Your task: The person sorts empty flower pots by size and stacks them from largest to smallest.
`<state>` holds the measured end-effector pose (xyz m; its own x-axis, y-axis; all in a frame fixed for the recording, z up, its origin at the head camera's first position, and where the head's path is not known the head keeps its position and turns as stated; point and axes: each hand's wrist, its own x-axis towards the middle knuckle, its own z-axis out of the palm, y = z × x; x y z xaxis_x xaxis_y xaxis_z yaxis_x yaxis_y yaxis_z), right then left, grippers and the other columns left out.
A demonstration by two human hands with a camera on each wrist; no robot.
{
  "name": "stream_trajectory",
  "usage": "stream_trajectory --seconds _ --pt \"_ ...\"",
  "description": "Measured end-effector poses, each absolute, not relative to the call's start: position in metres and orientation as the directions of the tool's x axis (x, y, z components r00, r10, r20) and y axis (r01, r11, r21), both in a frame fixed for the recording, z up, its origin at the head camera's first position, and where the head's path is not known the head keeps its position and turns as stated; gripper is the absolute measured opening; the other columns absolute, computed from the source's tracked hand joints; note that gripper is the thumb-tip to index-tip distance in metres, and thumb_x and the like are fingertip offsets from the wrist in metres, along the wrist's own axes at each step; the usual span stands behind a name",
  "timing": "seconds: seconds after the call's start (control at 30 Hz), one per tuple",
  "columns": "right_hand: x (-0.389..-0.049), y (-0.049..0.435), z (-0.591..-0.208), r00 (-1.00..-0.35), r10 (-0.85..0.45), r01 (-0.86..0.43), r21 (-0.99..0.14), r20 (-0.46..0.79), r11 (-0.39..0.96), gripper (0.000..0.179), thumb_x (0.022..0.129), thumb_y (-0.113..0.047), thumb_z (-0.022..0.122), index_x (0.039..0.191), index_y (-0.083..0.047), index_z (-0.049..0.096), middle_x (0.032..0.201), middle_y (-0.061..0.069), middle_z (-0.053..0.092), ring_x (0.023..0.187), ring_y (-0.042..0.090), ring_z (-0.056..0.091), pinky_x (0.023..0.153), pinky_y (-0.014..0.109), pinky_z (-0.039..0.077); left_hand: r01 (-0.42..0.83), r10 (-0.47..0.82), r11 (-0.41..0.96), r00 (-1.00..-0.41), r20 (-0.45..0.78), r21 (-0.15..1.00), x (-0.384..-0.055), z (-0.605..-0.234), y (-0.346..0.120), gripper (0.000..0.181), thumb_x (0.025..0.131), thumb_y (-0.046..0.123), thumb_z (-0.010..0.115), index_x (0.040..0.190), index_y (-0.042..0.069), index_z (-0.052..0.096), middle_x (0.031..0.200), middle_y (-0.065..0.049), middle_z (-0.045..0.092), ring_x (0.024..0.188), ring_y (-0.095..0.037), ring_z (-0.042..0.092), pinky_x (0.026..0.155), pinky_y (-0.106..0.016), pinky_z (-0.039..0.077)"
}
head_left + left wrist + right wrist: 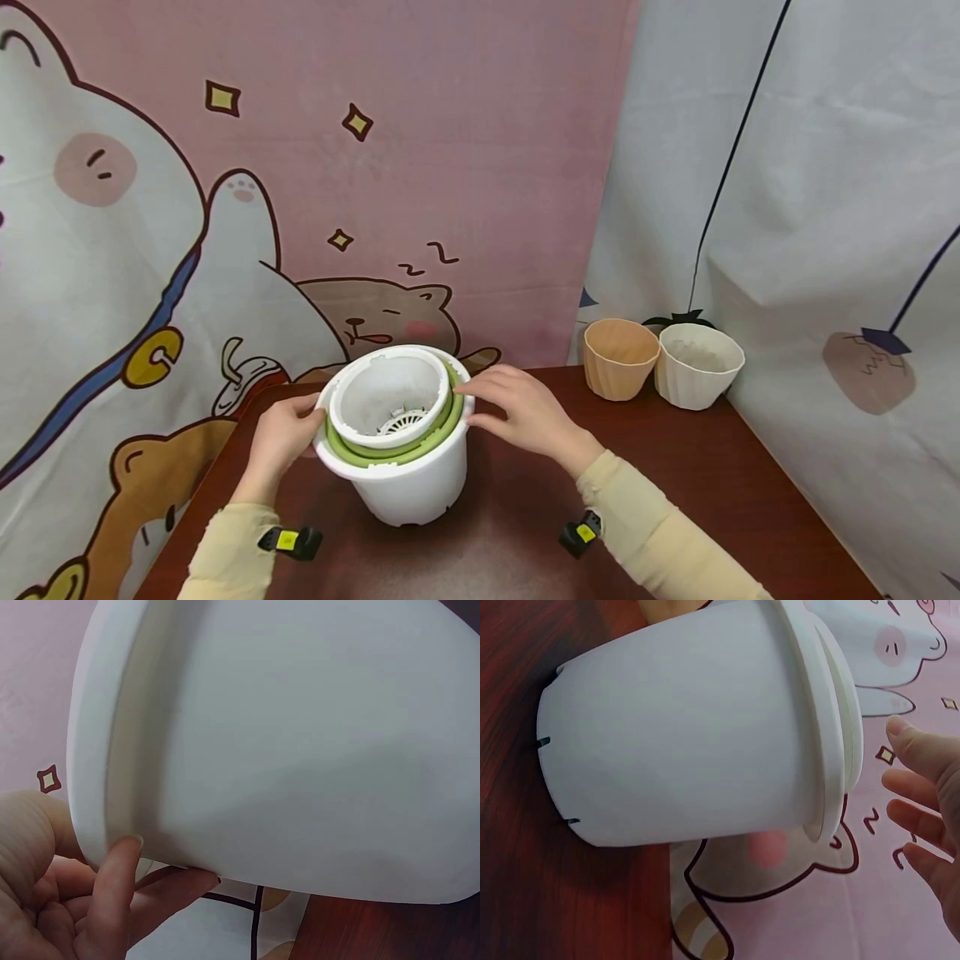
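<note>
Gripping white pot (pixel 411 492), yellow labels (pixel 287 540) illegible

Cream sleeves (pixel 234 546); black wrist cameras (pixel 305 543)

The outer white pot (pixel 412 493) looks smooth, matt plastic, as do the green rim (pixel 452 415) and inner white pot (pixel 375 392); the peach pot (pixel 618 371) and cream pot (pixel 693 383), ridged and matt; the desk (pixel 675 492), glossy wood; the backdrop (pixel 465 125), creased cloth.
</note>
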<state>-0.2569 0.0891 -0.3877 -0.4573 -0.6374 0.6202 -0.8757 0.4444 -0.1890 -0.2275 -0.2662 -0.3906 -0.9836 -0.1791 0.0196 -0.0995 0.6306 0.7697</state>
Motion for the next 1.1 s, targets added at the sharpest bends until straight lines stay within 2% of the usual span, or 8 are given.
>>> stream_trajectory --seconds 0.77,1.1 --pt "-0.265 0.134 -0.424 -0.677 -0.539 -0.724 -0.324 0.502 0.608 0.05 0.086 -0.028 0.079 0.132 -0.018 0.064 0.127 -0.004 0.065 0.115 0.015 0.056 0.098 0.036 0.05 -0.102 -0.184 0.625 -0.983 0.019 0.774 -0.227 -0.392 -0.267 0.047 0.096 0.017 0.055 0.136 -0.007 0.054 0.121 -0.031 0.061 0.067 -0.018 0.067 0.059 -0.039 0.061" --pt "-0.272 0.154 -0.438 -0.746 -0.506 -0.656 -0.352 0.433 0.668 0.054 0.085 -0.031 0.079 0.135 -0.018 0.062 0.131 -0.001 0.063 0.118 0.019 0.057 0.099 0.04 0.05 -0.1 -0.182 0.632 -0.983 0.022 0.768 -0.228 -0.392 -0.267 0.046 0.096 0.017 0.055 0.136 -0.007 0.055 0.12 -0.031 0.062 0.067 -0.018 0.067 0.054 -0.032 0.06"
